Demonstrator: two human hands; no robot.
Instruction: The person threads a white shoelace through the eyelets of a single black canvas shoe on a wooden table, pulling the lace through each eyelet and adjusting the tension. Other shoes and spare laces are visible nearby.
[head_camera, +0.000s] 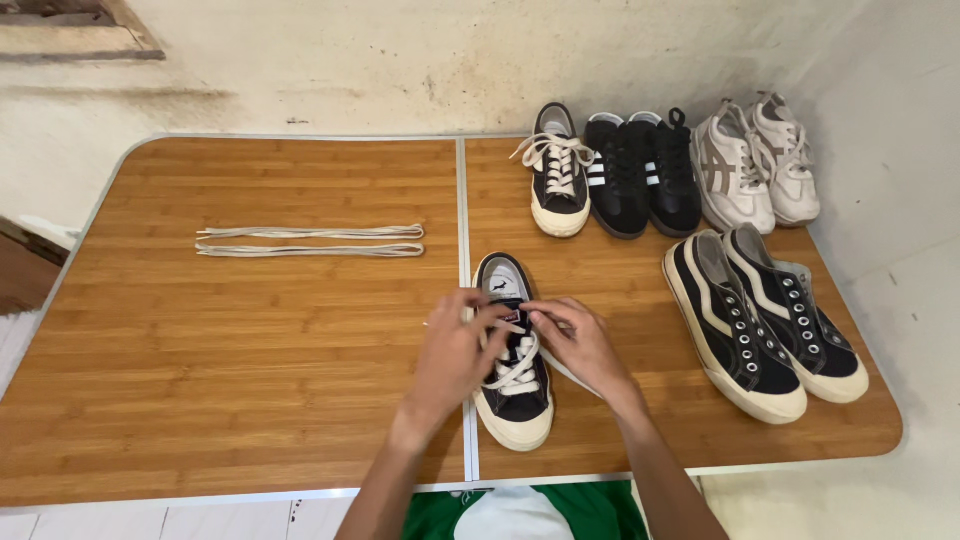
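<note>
Both hands work over a black canvas sneaker (512, 385) lying on the worktop (250, 380): the left hand (455, 360) and right hand (580, 345) each close a narrow grip on the soft cream lace (517, 372) near the top eyelets. The lace looks limp and light, best pinched near its ends; the shoe seems light, its rubber sole stiff enough to stay put beneath the grip.

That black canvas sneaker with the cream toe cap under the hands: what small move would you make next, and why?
Probably pull the cream lace snug through the top eyelets. Both hands, left hand and right hand, pinch the lace near the tongue of the black canvas sneaker with the cream toe cap; the lower rows are already crossed, and no bow shows.
</note>
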